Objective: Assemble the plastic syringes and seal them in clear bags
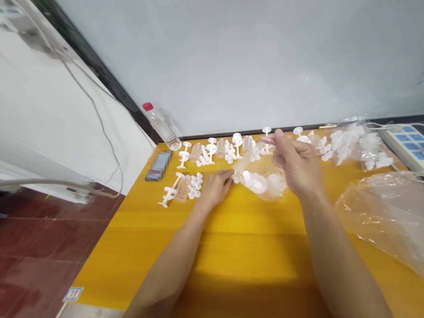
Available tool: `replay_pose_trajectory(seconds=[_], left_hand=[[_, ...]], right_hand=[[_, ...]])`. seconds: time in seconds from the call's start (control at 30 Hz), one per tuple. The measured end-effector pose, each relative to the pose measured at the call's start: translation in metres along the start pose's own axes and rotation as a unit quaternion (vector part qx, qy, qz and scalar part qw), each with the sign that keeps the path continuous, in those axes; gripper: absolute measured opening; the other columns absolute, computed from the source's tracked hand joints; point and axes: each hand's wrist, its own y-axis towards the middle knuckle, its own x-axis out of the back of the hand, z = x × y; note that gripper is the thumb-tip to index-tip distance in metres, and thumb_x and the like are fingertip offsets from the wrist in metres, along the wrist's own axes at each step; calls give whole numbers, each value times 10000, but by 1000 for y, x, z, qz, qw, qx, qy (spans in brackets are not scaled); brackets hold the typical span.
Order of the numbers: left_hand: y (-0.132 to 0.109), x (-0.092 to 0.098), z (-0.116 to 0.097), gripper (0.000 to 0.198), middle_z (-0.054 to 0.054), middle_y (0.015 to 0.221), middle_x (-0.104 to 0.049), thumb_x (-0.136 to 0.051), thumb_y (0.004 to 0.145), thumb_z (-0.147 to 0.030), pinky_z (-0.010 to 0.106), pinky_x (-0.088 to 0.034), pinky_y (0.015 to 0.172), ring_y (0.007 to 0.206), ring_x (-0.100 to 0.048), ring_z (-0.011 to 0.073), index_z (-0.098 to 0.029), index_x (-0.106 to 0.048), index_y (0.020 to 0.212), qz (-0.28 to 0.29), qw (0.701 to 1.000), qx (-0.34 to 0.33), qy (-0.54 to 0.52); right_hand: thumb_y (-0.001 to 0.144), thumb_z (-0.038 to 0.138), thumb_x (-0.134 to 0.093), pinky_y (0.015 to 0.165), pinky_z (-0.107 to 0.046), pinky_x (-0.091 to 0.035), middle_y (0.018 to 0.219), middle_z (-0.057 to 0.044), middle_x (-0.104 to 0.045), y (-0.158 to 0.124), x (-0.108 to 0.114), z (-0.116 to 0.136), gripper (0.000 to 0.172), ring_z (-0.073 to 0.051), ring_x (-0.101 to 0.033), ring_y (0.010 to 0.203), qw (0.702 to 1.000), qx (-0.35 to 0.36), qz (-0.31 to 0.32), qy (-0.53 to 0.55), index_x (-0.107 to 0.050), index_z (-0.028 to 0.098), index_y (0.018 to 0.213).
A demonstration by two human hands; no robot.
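Note:
A clear plastic bag (266,191) with white plastic pieces inside lies slanted on the yellow table (244,233). My right hand (294,163) is raised over its far side, thumb and finger pinched on the bag's upper edge. At the bag's left corner, my left hand (216,185) rests low on the table with fingers curled against the film; the exact grip is partly hidden. Left of it lie a clear cylinder (182,190), a white stemmed piece (169,191) and small white knobs (195,186). Similar groups, with another clear cylinder (196,152), line the back.
A water bottle (163,128) leans against the whiteboard (244,52); a phone (159,166) lies near the left edge. At right are bags of white parts (345,143), a large empty clear bag (402,219) and a power strip (417,144) with cables.

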Motion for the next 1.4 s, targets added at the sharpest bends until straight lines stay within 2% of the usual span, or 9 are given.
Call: replay_pose_trajectory(seconds=[0.2, 0.27, 0.43, 0.6, 0.73, 0.97, 1.1, 1.23, 1.4], left_hand=[[-16, 59, -57, 141, 33, 883, -753, -691, 929, -323, 308, -572, 692, 743, -692, 170, -247, -768, 1019, -67, 997, -14, -29], [-21, 76, -88, 148, 22, 911, -745, -759, 887, -285, 310, -555, 713, 789, -682, 168, -271, -772, 1033, -115, 986, -116, -35], [-8, 66, -134, 155, 11, 898, -722, -803, 860, -270, 399, -476, 860, 863, -643, 190, -323, -789, 1005, -108, 950, -270, 115], [4, 60, -115, 190, 62, 1138, -663, -675, 960, -391, 428, -443, 988, 1095, -595, 224, -334, -801, 1090, -34, 977, -199, 72], [3, 52, -58, 446, 93, 1179, -675, -354, 1078, -458, 355, -524, 925, 1025, -654, 189, -252, -712, 1245, -96, 993, -16, -60], [-9, -3, -2, 81, 59, 771, -739, -764, 812, -291, 385, -568, 723, 724, -705, 262, -253, -767, 741, 104, 994, -1, -20], [-15, 27, -28, 124, 61, 831, -732, -709, 887, -317, 370, -573, 730, 740, -689, 221, -230, -771, 826, 42, 998, -19, -31], [-14, 70, -85, 195, 50, 1192, -653, -783, 860, -251, 417, -536, 971, 1110, -648, 222, -302, -774, 1048, -163, 971, -164, -63], [-1, 67, -132, 211, 40, 1394, -602, -798, 860, -243, 541, -372, 1174, 1386, -487, 299, -334, -786, 1051, -100, 954, -276, 62]], right_hand=[[827, 774, -629, 721, -325, -489, 522, 15, -285, -2, -4, 7, 685, -170, -545, 649, 998, 10, 13, -54, -489, 218, 452], [846, 742, -634, 771, -330, -502, 520, 18, -275, -4, -7, 9, 678, -169, -557, 666, 998, 18, 25, -57, -489, 216, 443], [879, 690, -626, 760, -318, -504, 513, 35, -280, -12, -13, 15, 588, -132, -464, 592, 996, 27, 50, -69, -632, 227, 516], [886, 692, -616, 763, -315, -504, 518, 24, -319, -12, -10, 18, 611, -155, -542, 645, 995, 36, 49, -73, -581, 226, 494], [865, 720, -630, 766, -313, -495, 516, 18, -279, -6, -4, 14, 694, -175, -600, 679, 998, 19, 26, -57, -424, 216, 434], [859, 709, -653, 814, -296, -478, 529, 37, -242, -3, 0, 10, 676, -163, -622, 713, 999, 3, 4, -50, -455, 204, 455], [883, 668, -647, 803, -290, -470, 525, 34, -272, -2, 1, 9, 667, -162, -630, 718, 998, 7, 10, -66, -446, 201, 451], [905, 660, -617, 792, -295, -471, 516, 31, -295, -4, -3, 8, 659, -157, -613, 694, 997, 15, 33, -74, -471, 201, 455], [877, 711, -616, 788, -305, -489, 492, 33, -329, -10, -8, 17, 622, -155, -571, 670, 994, 28, 72, -74, -608, 205, 516]])
